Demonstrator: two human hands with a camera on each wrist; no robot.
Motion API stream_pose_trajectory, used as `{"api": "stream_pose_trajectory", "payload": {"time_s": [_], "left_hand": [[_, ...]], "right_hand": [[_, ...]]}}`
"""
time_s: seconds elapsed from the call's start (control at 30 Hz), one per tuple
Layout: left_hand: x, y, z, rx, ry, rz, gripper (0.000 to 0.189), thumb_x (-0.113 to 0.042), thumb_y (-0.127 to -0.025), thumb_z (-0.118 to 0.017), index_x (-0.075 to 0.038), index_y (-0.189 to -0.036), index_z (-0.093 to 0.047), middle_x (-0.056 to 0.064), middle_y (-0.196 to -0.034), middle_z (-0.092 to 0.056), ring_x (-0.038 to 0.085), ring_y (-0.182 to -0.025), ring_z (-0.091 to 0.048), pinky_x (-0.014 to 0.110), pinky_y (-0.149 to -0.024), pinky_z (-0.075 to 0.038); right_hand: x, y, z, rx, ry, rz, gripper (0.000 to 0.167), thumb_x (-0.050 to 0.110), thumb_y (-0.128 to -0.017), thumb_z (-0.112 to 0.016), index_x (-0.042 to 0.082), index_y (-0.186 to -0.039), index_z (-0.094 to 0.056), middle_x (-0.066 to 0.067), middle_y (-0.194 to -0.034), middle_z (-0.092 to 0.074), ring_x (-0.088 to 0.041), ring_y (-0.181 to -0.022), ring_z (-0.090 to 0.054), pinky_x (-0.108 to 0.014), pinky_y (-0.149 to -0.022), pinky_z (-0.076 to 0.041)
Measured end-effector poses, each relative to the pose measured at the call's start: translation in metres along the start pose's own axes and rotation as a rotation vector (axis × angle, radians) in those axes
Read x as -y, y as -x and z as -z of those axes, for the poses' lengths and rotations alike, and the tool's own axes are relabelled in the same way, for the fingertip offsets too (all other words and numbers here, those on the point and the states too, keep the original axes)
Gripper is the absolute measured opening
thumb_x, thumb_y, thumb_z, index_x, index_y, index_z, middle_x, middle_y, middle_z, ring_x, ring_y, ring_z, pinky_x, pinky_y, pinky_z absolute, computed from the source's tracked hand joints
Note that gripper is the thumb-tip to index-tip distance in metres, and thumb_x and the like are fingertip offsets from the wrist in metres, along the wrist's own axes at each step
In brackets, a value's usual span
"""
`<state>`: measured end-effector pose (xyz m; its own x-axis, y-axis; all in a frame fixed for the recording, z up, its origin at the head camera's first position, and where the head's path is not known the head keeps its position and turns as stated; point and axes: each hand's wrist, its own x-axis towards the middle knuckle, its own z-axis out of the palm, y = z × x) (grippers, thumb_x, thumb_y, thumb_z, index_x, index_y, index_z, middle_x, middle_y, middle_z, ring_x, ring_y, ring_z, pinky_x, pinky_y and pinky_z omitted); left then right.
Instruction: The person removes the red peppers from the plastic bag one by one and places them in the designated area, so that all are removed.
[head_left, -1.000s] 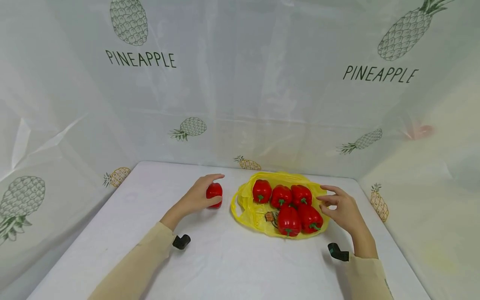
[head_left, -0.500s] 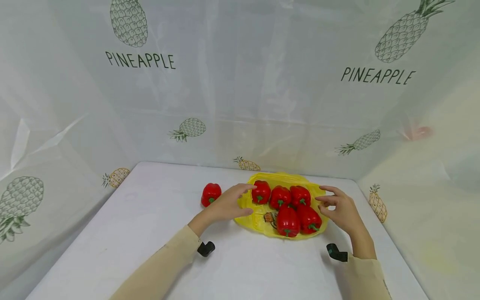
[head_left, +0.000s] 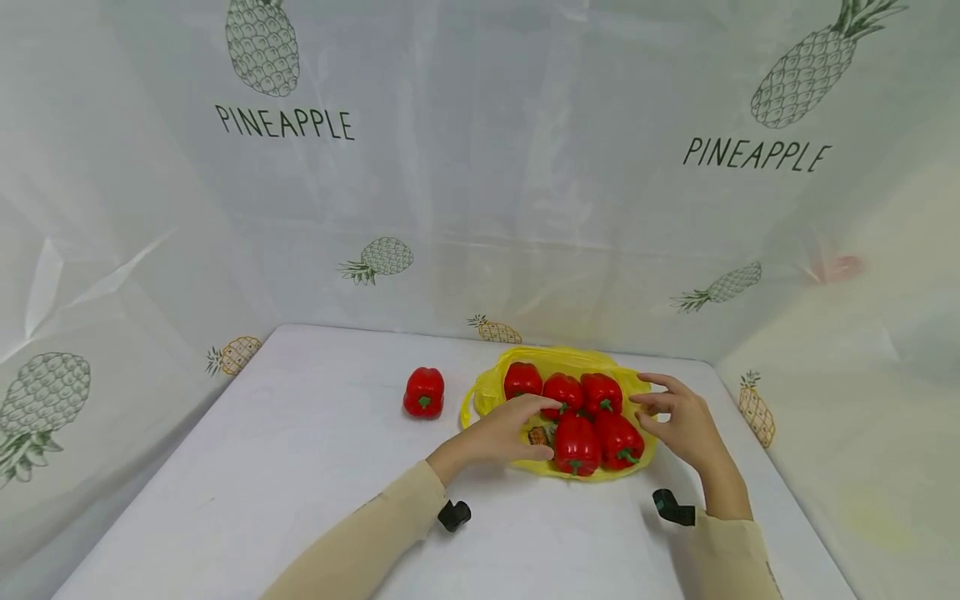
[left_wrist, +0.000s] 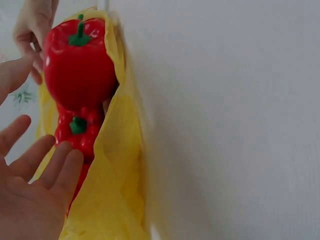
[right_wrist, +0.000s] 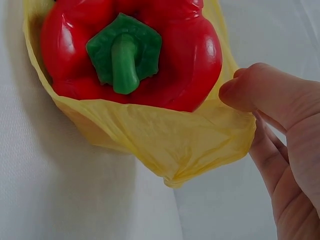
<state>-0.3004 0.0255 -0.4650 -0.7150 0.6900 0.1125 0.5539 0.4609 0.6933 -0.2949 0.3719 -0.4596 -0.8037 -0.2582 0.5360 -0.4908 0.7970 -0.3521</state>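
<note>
One white table [head_left: 300, 467] lay before us, bearing the yellow bag [head_left: 489, 388] toward one o'clock. Our right hand [head_left: 686, 417] pinched its three-o'clock edge; our left hand [head_left: 501, 432], wide and holding nothing, was nearer the bag's front-left pepper [head_left: 577, 443], lying at that hand's three, long axis twelve to six.

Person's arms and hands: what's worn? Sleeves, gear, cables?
Long beige sleeves: left sleeve, right sleeve. A small black gadget sits by the left wrist, a similar one by the right. Left hand and right hand gloveless. No cables visible.
</note>
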Motion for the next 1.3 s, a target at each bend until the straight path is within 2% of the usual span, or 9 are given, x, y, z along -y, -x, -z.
{"api": "stream_pose_trajectory", "payload": {"time_s": [0.23,0.4,0.47,0.53,0.7,0.9,1.3], "left_hand": [[-0.005,-0.006,-0.014,0.026,0.009,0.052,0.070,-0.042,-0.097,-0.077,-0.026,-0.159,-0.048,-0.008,-0.160,-0.047,0.014,-0.148,-0.044,0.041,-0.121,-0.042],[-0.008,-0.011,-0.020,0.033,-0.009,0.033,0.069,-0.044,-0.097,-0.077,-0.027,-0.158,-0.049,-0.008,-0.160,-0.048,0.012,-0.148,-0.044,0.037,-0.121,-0.042],[-0.008,-0.013,-0.022,0.038,-0.014,0.031,0.070,-0.045,-0.097,-0.077,-0.028,-0.158,-0.048,-0.008,-0.160,-0.047,0.012,-0.147,-0.044,0.037,-0.120,-0.042],[-0.008,-0.014,-0.023,0.042,-0.015,0.033,0.070,-0.046,-0.097,-0.077,-0.028,-0.158,-0.048,-0.008,-0.160,-0.047,0.012,-0.147,-0.044,0.037,-0.120,-0.043],[-0.007,-0.015,-0.026,0.041,0.006,0.031,0.070,-0.044,-0.097,-0.078,-0.028,-0.158,-0.048,-0.008,-0.159,-0.048,0.012,-0.146,-0.045,0.037,-0.119,-0.044],[-0.007,-0.016,-0.030,0.022,0.003,0.028,0.067,-0.041,-0.097,-0.078,-0.026,-0.156,-0.050,-0.006,-0.158,-0.047,0.012,-0.144,-0.046,0.035,-0.118,-0.045],[-0.005,-0.018,-0.038,0.004,0.019,0.012,0.069,-0.040,-0.096,-0.080,-0.025,-0.156,-0.050,-0.006,-0.151,-0.042,0.012,-0.140,-0.047,0.031,-0.115,-0.046]], "right_hand": [[0.001,0.000,-0.002,0.010,-0.017,-0.028,0.024,-0.005,-0.082,-0.085,0.007,-0.102,-0.085,-0.012,-0.137,-0.066,-0.012,-0.080,-0.072,-0.002,-0.083,-0.045],[0.003,-0.001,-0.003,0.013,-0.055,-0.009,0.024,-0.007,-0.082,-0.084,0.006,-0.102,-0.084,-0.014,-0.134,-0.067,-0.015,-0.079,-0.072,-0.021,-0.074,-0.061],[0.004,-0.001,-0.003,0.019,-0.072,-0.002,0.025,-0.008,-0.082,-0.084,0.005,-0.103,-0.084,-0.015,-0.133,-0.068,-0.018,-0.079,-0.072,-0.029,-0.072,-0.064],[0.004,-0.001,-0.004,0.024,-0.076,-0.004,0.026,-0.009,-0.082,-0.084,0.004,-0.104,-0.084,-0.016,-0.132,-0.069,-0.021,-0.080,-0.072,-0.031,-0.072,-0.064],[0.004,-0.001,-0.005,0.045,-0.077,-0.036,0.025,-0.007,-0.083,-0.083,0.005,-0.106,-0.083,-0.018,-0.133,-0.069,-0.026,-0.084,-0.073,-0.028,-0.075,-0.064],[0.001,-0.001,-0.006,0.051,-0.064,-0.062,0.023,-0.005,-0.086,-0.083,0.006,-0.106,-0.084,-0.016,-0.134,-0.068,-0.024,-0.084,-0.074,-0.033,-0.075,-0.065],[0.002,-0.001,-0.006,0.058,-0.074,-0.097,0.023,-0.007,-0.087,-0.081,0.006,-0.106,-0.084,-0.017,-0.136,-0.067,-0.025,-0.084,-0.074,-0.023,-0.076,-0.062]]}}
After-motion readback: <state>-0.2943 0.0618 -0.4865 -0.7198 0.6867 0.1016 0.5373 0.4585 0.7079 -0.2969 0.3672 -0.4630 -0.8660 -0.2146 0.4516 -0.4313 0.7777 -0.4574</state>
